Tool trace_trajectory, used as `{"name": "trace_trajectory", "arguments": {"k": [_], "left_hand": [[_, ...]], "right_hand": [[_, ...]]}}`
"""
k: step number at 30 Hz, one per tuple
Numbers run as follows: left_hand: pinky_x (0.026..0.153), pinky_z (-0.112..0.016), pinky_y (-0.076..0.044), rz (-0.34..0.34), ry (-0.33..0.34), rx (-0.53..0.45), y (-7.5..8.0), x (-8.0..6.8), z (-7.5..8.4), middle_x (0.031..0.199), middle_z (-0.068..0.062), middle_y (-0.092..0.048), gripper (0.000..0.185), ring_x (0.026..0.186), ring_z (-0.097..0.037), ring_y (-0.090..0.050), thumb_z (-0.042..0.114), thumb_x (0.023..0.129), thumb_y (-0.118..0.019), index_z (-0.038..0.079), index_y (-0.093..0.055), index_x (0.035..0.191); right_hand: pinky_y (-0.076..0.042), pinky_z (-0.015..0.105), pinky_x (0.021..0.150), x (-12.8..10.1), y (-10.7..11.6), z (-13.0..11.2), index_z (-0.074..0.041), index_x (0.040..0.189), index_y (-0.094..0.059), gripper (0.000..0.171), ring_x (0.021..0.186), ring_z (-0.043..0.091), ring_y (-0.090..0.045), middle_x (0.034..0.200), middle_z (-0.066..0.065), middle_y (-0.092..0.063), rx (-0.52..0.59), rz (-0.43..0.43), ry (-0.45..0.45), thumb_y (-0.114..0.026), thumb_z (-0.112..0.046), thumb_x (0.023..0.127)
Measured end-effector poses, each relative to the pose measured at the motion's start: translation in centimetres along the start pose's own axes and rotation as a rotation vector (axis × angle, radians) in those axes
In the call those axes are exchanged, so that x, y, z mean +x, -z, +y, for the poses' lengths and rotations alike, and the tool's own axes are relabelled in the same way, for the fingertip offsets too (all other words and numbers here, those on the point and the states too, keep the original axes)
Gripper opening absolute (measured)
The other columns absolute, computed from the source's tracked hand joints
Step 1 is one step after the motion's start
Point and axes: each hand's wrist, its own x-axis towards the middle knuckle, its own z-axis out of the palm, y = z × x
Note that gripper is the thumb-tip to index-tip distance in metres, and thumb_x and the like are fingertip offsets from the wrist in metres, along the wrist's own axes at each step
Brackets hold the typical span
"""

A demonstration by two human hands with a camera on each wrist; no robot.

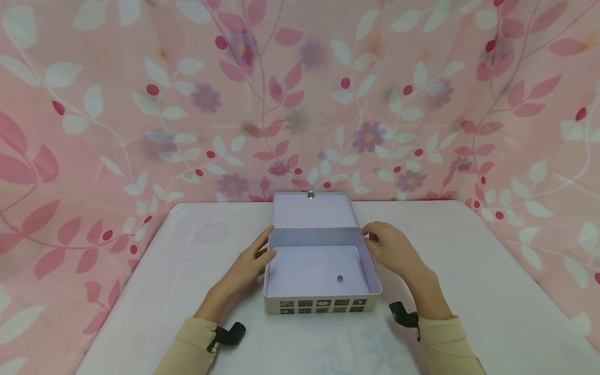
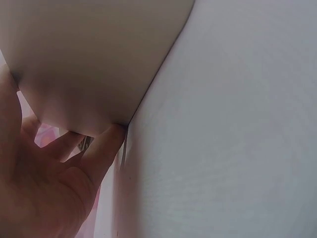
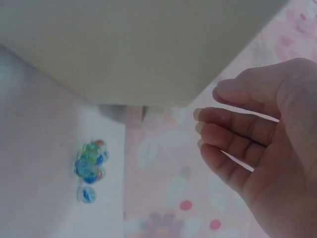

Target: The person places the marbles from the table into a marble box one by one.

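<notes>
- an open tin box (image 1: 322,271) is seen near the middle of the white tabletop (image 1: 492,291), with its lid (image 1: 311,209) laid back toward the pink flowered curtain (image 1: 140,104).
- the left hand (image 1: 250,263) is placed against the left wall of the box, near the hinge corner; the fingers are kept straight and a little spread, and nothing is pinched by them.
- in the left wrist view, the fingertips (image 2: 111,136) are shown touching the lower edge of the box wall.
- the right hand (image 1: 391,250) is held at the right hinge corner of the box; in the right wrist view its fingers (image 3: 233,124) are relaxed, close together and only lightly bent, with nothing held in the grip.
- one small marble (image 1: 339,278) is seen lying on the box floor, toward the front right.
- a small heap of glass marbles (image 3: 89,166) is seen on the tabletop in the right wrist view.
- beige sleeves (image 1: 440,346) are worn on both arms.
</notes>
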Motion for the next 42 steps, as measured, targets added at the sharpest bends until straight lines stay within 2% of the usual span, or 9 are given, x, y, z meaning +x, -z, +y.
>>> {"name": "trace_trajectory", "arguments": {"k": [5,9,18,25,34,42], "left_hand": [[0.108,-0.060,-0.043,0.003,0.003,0.003,0.0,0.0,0.0,0.166,-0.004,-0.021,0.066,0.149,-0.041,-0.029,0.050,0.099,-0.055,0.049,-0.018,0.155],[0.107,-0.060,-0.043,0.003,0.001,-0.002,0.0,0.0,0.0,0.166,-0.004,-0.021,0.066,0.149,-0.041,-0.029,0.050,0.099,-0.055,0.050,-0.018,0.155],[0.108,-0.059,-0.044,0.007,0.003,-0.004,0.0,0.0,0.1,0.166,-0.003,-0.022,0.068,0.149,-0.040,-0.030,0.050,0.099,-0.055,0.047,-0.018,0.156],[0.108,-0.059,-0.043,0.006,0.008,0.002,0.0,0.0,0.1,0.166,-0.003,-0.022,0.069,0.149,-0.040,-0.030,0.050,0.099,-0.055,0.048,-0.017,0.156],[0.108,-0.059,-0.043,0.008,0.001,0.004,0.1,0.0,0.1,0.166,-0.003,-0.023,0.068,0.149,-0.040,-0.030,0.049,0.099,-0.055,0.046,-0.017,0.156],[0.108,-0.058,-0.044,0.006,0.000,-0.006,0.0,0.0,0.0,0.166,-0.002,-0.022,0.067,0.149,-0.038,-0.031,0.048,0.100,-0.055,0.048,-0.018,0.155]], "right_hand": [[-0.053,0.040,0.076,0.0,0.2,1.6,-0.004,0.104,-0.070,0.016,0.082,0.020,-0.060,0.093,0.007,-0.069,0.000,-0.002,-0.027,-0.065,-0.007,0.090],[-0.051,0.038,0.073,0.0,0.3,2.7,-0.003,0.102,-0.070,0.015,0.078,0.019,-0.058,0.086,0.006,-0.067,-0.019,0.003,-0.048,-0.063,-0.008,0.089],[-0.047,0.032,0.065,-0.2,-0.1,4.9,-0.001,0.104,-0.070,0.018,0.073,0.020,-0.054,0.081,0.007,-0.064,-0.023,-0.100,-0.178,-0.063,-0.008,0.089],[-0.044,0.033,0.064,-0.7,-1.0,6.9,-0.002,0.097,-0.070,0.017,0.072,0.021,-0.054,0.079,0.008,-0.062,-0.031,-0.153,-0.213,-0.063,-0.009,0.083],[-0.048,0.040,0.069,-1.0,-2.0,7.7,-0.005,0.093,-0.070,0.015,0.078,0.025,-0.056,0.085,0.011,-0.064,-0.040,-0.215,-0.269,-0.057,-0.005,0.085],[-0.047,0.039,0.067,-1.2,-2.6,8.1,-0.005,0.089,-0.070,0.016,0.074,0.023,-0.055,0.080,0.010,-0.063,-0.045,-0.197,-0.250,-0.057,-0.002,0.082]]}}
